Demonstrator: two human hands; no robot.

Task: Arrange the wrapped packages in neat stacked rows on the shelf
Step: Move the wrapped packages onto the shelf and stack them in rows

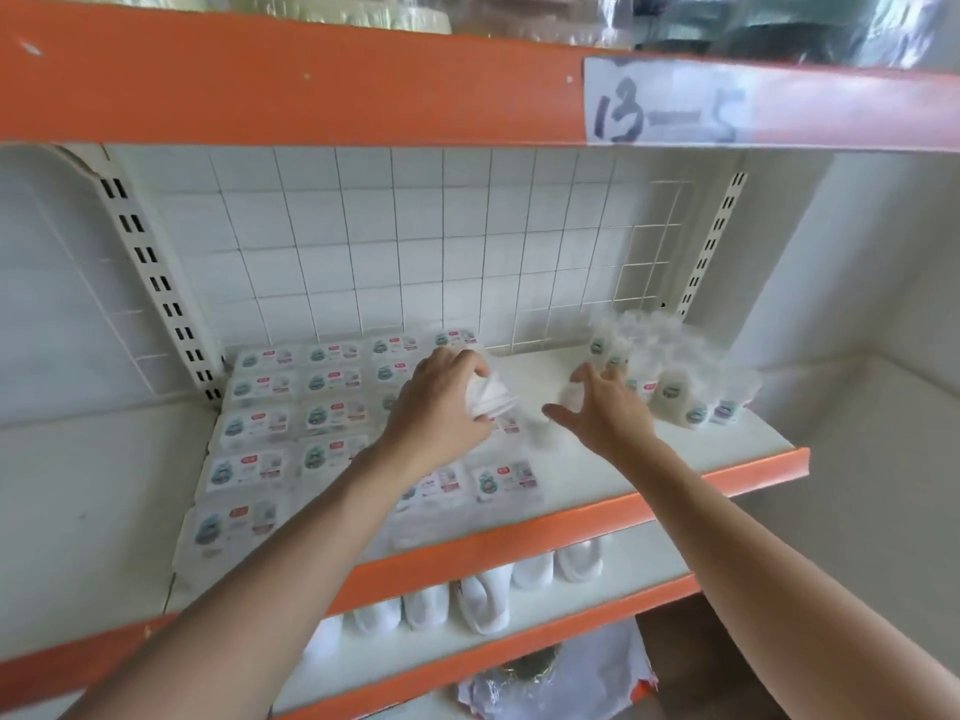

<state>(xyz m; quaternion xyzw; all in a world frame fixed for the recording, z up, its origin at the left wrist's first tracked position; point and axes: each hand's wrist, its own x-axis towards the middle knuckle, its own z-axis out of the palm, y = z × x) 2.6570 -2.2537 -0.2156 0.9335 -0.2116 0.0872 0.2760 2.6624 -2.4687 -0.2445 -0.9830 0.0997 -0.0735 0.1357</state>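
Bare forearms [260, 589] rise to the white orange-lipped shelf [675, 491], where the left hand [441, 402] grips a white plastic-wrapped package [491, 397] over the flat labelled rows [291, 423] and the right hand [608, 407], fingers spread and apparently empty, nears the loose heap [670, 376]; judged mid-placement, square seating required next.

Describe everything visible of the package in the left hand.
The package is white and soft-looking; its exposed end shows thin stacked layers, no label visible. The left hand grips it from above, fingers curled round, hiding most of it. It is at the right edge of the flat rows on the shelf; contact with them is unclear.
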